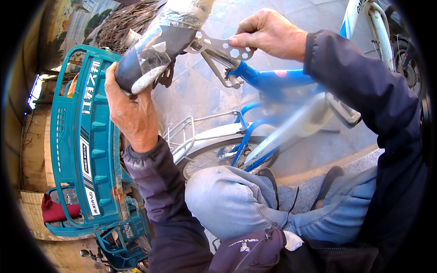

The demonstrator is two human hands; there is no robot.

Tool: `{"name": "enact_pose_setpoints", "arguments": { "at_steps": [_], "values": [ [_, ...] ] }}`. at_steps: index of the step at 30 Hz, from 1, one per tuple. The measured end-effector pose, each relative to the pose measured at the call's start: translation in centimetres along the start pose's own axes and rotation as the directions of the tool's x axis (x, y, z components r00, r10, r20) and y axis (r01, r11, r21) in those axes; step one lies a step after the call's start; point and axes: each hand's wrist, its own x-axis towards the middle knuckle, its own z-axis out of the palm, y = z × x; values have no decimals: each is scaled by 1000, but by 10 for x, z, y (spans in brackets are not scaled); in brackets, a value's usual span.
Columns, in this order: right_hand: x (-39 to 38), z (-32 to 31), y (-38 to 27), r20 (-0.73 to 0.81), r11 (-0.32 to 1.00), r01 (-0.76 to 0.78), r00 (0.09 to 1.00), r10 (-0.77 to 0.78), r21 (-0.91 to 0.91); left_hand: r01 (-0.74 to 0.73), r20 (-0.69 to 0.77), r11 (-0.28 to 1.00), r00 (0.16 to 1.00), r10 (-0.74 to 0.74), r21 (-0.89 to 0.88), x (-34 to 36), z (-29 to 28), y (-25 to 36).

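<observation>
Metal wrench (217, 44) juts leftward from the pinching right hand (274, 35).

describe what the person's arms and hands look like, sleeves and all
The bare left hand and bare right hand are ungloved. A long, dark purplish-navy fabric left sleeve and a matching right sleeve cover the arms, loose and creased, each ending in a snug cuff at the wrist. No markings show on either sleeve.

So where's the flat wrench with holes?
The multi-hole wrench is at the top middle of the head view, pinched in the right hand, its other end beside the torn bicycle saddle.
</observation>
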Motion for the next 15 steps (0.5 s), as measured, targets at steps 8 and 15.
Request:
{"name": "enact_pose_setpoints", "arguments": {
  "at_steps": [8, 15],
  "values": [
    [-11, 0, 13, 114, 982, -177, 979, 169, 67, -5, 17, 1000, 1000, 6, -15, 0, 0, -2],
    [-28, 21, -11, 171, 815, -393, 919, 354, 426, 25, 26, 999, 999, -24, -28, -2, -1, 6]
  ]
}}
